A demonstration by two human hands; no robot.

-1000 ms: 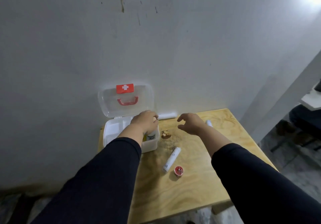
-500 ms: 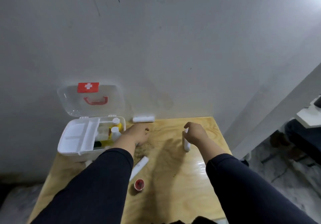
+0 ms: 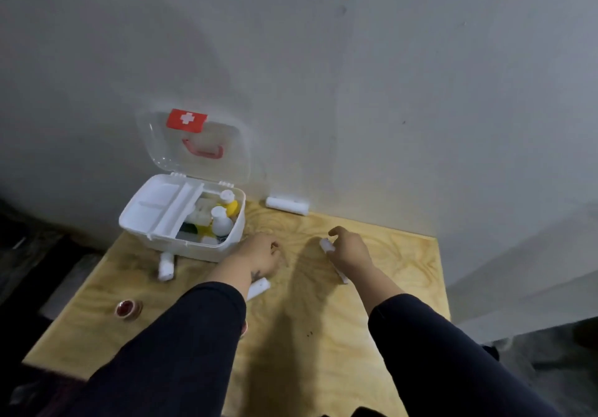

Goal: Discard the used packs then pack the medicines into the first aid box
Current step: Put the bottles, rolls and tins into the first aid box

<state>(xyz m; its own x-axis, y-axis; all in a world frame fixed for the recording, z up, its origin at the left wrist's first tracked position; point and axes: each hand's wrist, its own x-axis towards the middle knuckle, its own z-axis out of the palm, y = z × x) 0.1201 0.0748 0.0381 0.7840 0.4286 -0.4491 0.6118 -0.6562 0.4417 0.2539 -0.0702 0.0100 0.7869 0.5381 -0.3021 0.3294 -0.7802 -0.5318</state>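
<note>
You are mid-packing. At the left the first aid box [image 3: 181, 222] stands open on the table [image 3: 323, 335], bottles inside. Your left hand [image 3: 260, 255] rests just beside it, fingers curled — whether it holds anything, I cannot tell. Your right hand [image 3: 348, 250] grips a white tube [image 3: 326, 244]; next, carry it leftward into the box.

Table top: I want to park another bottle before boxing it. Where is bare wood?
Bare wood lies along the table edge beyond the right hand, and near, between both sleeves. Crowded: around the first aid box, white tubes and red tin.
</note>
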